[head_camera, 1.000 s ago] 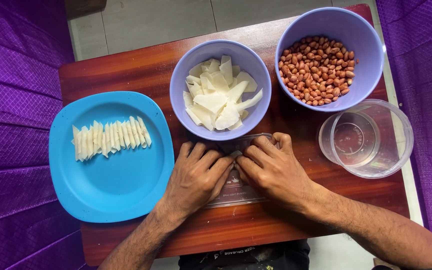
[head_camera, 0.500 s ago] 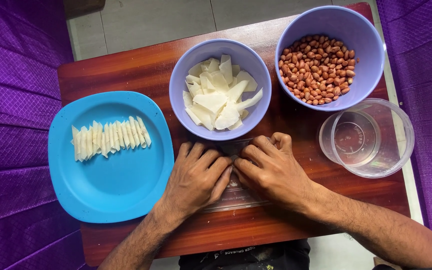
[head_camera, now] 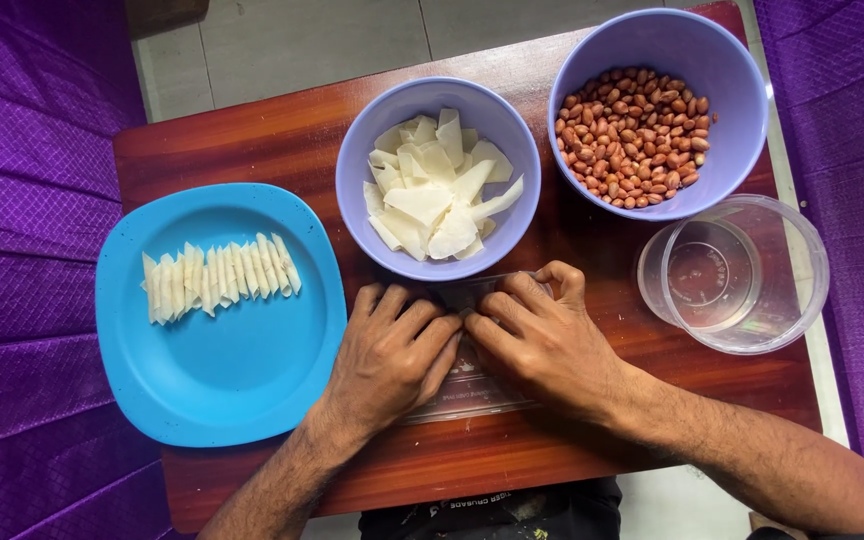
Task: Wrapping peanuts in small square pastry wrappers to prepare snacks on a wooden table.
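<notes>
Barely anything has moved since the earlier frames — both hands have just closed in a touch tighter toward each other, and the bowls, plate and tub sit right where they were.

The left hand [head_camera: 387,355] and right hand [head_camera: 542,345] lie palm-down side by side on a clear plastic sheet [head_camera: 472,385] at the front middle of the table, fingertips meeting at the centre. The fingers are bent and pressed down on something between them, but it's hidden under the knuckles, so I can't tell whether they're pinching anything.

Just above the hands is a lavender bowl [head_camera: 352,180] full of thin white wrapper pieces [head_camera: 437,195]. To its right, a second lavender bowl [head_camera: 742,100] holds red-skinned peanuts [head_camera: 637,135]. Below that one, near the right wrist, stands an empty clear plastic tub [head_camera: 802,270]. Off to the left, a blue square plate [head_camera: 222,380] carries a neat row of folded white pieces [head_camera: 217,280].

Surface is a reddish-brown wooden table [head_camera: 282,140] — glossy, small. Purple quilted fabric [head_camera: 22,200] on both sides, pale tiled floor [head_camera: 282,40] past the far edge.
</notes>
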